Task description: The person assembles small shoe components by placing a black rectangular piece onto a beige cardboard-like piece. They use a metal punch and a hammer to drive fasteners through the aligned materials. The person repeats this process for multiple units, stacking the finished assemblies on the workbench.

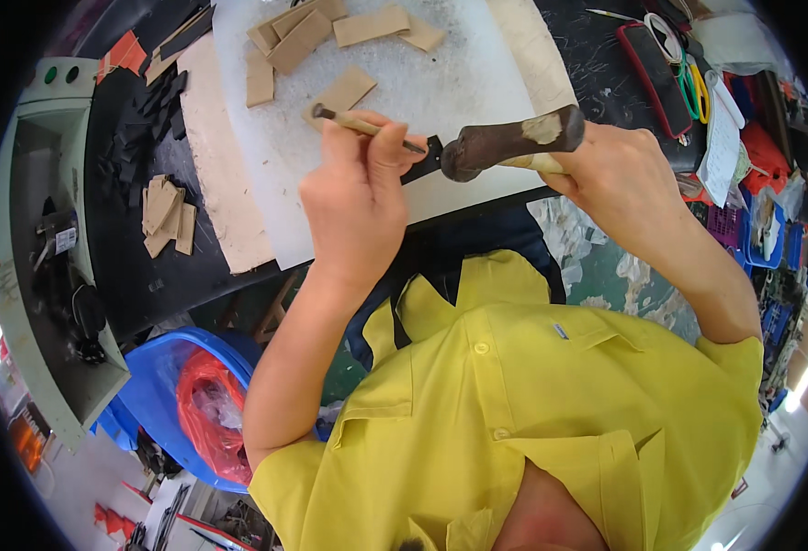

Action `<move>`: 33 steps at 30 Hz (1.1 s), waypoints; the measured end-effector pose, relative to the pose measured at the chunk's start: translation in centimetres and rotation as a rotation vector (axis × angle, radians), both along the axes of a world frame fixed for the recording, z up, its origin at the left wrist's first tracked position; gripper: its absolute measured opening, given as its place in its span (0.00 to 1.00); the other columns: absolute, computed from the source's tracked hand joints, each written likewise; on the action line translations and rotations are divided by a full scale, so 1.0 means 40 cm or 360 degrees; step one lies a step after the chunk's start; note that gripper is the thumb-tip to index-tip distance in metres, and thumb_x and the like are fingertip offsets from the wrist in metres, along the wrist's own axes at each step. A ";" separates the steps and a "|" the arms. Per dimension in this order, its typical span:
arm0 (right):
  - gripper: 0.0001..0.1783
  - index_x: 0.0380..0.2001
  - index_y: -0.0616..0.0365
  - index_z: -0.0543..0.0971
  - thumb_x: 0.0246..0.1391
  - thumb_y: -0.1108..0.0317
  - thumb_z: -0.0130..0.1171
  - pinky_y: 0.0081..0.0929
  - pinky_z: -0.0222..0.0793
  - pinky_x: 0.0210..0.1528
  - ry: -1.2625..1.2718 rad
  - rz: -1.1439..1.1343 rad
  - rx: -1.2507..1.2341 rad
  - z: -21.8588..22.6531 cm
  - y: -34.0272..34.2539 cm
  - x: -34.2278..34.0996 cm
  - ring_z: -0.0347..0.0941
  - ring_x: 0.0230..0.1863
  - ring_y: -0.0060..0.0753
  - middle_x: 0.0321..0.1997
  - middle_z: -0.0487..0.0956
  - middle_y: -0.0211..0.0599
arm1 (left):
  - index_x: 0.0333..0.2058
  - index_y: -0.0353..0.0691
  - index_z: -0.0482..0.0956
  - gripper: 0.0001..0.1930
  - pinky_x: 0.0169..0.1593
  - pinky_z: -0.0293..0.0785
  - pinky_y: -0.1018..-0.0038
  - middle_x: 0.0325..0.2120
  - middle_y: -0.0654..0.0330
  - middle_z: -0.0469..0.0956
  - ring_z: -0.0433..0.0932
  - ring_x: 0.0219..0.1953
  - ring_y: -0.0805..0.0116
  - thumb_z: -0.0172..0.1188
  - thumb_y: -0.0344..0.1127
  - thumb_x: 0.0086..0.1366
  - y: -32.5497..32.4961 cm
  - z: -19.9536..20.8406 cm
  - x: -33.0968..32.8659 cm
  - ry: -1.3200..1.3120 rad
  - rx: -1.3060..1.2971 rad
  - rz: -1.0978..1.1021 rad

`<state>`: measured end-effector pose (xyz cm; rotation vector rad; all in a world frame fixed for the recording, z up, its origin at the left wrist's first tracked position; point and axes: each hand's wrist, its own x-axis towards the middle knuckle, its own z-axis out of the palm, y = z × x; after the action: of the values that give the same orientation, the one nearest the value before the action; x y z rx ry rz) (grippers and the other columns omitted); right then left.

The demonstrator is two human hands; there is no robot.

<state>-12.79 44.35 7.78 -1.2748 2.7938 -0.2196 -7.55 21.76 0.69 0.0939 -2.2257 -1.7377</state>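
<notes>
My left hand (pixel 353 207) pinches a slim wooden-handled punch (pixel 356 124), its dark metal end pointing right. Just beyond those fingertips is a small flat black piece (pixel 419 165) with a tiny hole; whether the fingers also touch it is hidden. My right hand (pixel 620 170) is wrapped round the pale handle of a hammer (pixel 500 147). Its worn dark brown head lies sideways over the sheet's near edge, close beside the black piece. Under both tools is a whitish work sheet (pixel 271 174). A loose tan piece (pixel 347 89) rests behind the punch.
More tan pieces (pixel 303 39) lie at the back, others (pixel 169 216) at the left beside a heap of black pieces (pixel 133 133). A red-cased phone (pixel 654 78) and scissors (pixel 698 92) are at the right. Below left stands a blue tub (pixel 151 386) holding a red bag.
</notes>
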 end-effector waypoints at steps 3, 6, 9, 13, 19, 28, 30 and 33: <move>0.17 0.35 0.53 0.65 0.49 0.67 0.65 0.40 0.66 0.23 -0.0029 -0.0024 -0.0017 -0.006 0.007 -0.001 0.74 0.26 0.47 0.22 0.72 0.36 | 0.36 0.31 0.73 0.07 0.34 0.80 0.78 0.26 0.57 0.83 0.85 0.29 0.73 0.58 0.30 0.70 0.009 0.000 -0.003 -0.0116 0.0384 0.0116; 0.18 0.35 0.53 0.65 0.48 0.68 0.65 0.41 0.66 0.23 -0.0027 -0.0023 0.0000 -0.007 0.008 -0.002 0.74 0.26 0.47 0.22 0.72 0.37 | 0.40 0.28 0.73 0.08 0.42 0.82 0.76 0.32 0.51 0.83 0.83 0.35 0.69 0.54 0.30 0.72 0.003 0.006 -0.001 -0.0164 0.0179 -0.0008; 0.19 0.35 0.53 0.65 0.47 0.69 0.66 0.41 0.66 0.23 0.0000 0.0007 -0.0011 -0.006 0.009 -0.002 0.74 0.26 0.47 0.22 0.72 0.37 | 0.38 0.28 0.74 0.08 0.41 0.81 0.77 0.32 0.52 0.83 0.83 0.34 0.71 0.56 0.30 0.71 0.006 0.004 0.000 -0.0114 0.0014 0.0006; 0.20 0.35 0.54 0.65 0.46 0.70 0.67 0.40 0.67 0.23 -0.0017 0.0005 -0.0049 -0.008 0.010 0.000 0.74 0.25 0.47 0.22 0.72 0.38 | 0.36 0.29 0.75 0.07 0.38 0.81 0.78 0.29 0.54 0.84 0.84 0.31 0.72 0.59 0.29 0.69 0.012 0.005 0.000 -0.0062 -0.0250 0.0049; 0.20 0.35 0.54 0.65 0.46 0.70 0.67 0.41 0.67 0.23 -0.0012 -0.0023 -0.0062 -0.011 0.011 0.007 0.74 0.25 0.47 0.22 0.72 0.38 | 0.33 0.33 0.76 0.06 0.31 0.78 0.80 0.24 0.57 0.83 0.84 0.27 0.72 0.63 0.28 0.65 0.014 0.005 0.004 0.0086 -0.0682 0.0074; 0.12 0.35 0.58 0.75 0.51 0.67 0.67 0.34 0.68 0.27 -0.0016 -0.0216 -0.0361 0.030 0.026 -0.062 0.76 0.23 0.42 0.22 0.75 0.43 | 0.29 0.37 0.72 0.09 0.20 0.68 0.70 0.16 0.58 0.74 0.74 0.15 0.60 0.66 0.29 0.61 0.038 0.017 -0.006 0.0455 -0.1166 0.0079; 0.11 0.43 0.54 0.79 0.58 0.65 0.63 0.24 0.69 0.29 0.0113 -0.0350 -0.0929 0.085 0.014 -0.077 0.73 0.27 0.17 0.25 0.77 0.30 | 0.28 0.37 0.71 0.10 0.20 0.68 0.69 0.16 0.58 0.74 0.75 0.16 0.60 0.66 0.29 0.62 0.033 0.017 0.003 0.0422 -0.1216 0.0064; 0.07 0.39 0.56 0.77 0.64 0.74 0.48 0.14 0.54 0.18 -0.1104 -0.0043 -0.2093 0.257 0.056 -0.090 0.66 0.17 0.21 0.25 0.76 0.26 | 0.28 0.38 0.70 0.11 0.20 0.69 0.68 0.16 0.56 0.75 0.76 0.17 0.58 0.65 0.31 0.62 0.046 0.029 -0.012 0.0407 -0.1171 -0.0010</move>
<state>-16.40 46.57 18.07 -0.8767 1.8763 -2.1975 -8.01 23.58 1.83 -0.2834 -2.4959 -0.7816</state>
